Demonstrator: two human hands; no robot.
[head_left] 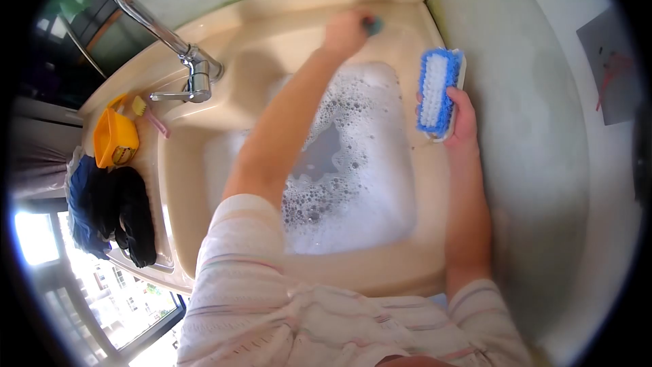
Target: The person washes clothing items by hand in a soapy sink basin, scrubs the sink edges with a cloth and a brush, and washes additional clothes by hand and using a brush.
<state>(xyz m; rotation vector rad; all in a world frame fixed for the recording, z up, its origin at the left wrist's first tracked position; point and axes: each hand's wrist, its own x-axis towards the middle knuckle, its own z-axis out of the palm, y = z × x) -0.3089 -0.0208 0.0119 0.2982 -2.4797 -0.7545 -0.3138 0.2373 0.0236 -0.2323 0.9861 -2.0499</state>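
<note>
My right hand grips a scrubbing brush with blue outer bristles and a white middle. Its bristles face up, over the right rim of the beige sink. At the back ledge, my left hand is closed and smeared by motion. A small dark teal thing shows at its fingers, too blurred to name. Below my left forearm the basin holds soapy water, with white foam and bubbles around a greyish patch.
A chrome tap stands at the back left. On the left ledge are a yellow container, a small pink-handled brush and dark cloths. A pale wall bounds the right side.
</note>
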